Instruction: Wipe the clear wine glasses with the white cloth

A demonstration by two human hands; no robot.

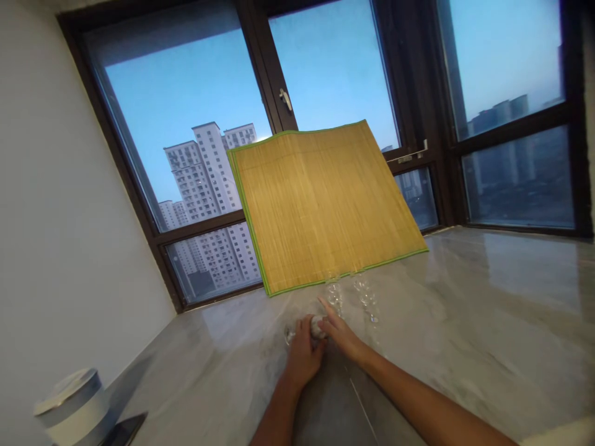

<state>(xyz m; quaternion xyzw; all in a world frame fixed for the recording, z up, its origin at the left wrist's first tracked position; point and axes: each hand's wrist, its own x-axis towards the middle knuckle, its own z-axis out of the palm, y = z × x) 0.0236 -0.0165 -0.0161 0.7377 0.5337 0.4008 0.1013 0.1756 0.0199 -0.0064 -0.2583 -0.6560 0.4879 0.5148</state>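
Observation:
My left hand (303, 351) and my right hand (341, 331) meet over a small whitish object (317, 324) on the grey marble counter (465, 322). The left hand's fingers curl around it, and the right hand's fingers press on it from the right. I cannot make out what the object is. Just beyond the hands stand two clear glasses (353, 294), close together, at the foot of a bamboo mat (320, 204). Another bit of clear glass (290, 335) shows left of my left hand.
The yellow bamboo mat with a green edge leans upright against the dark-framed window (274, 93), with tower blocks outside. A round white and grey container (77, 406) stands at the counter's near left by the white wall.

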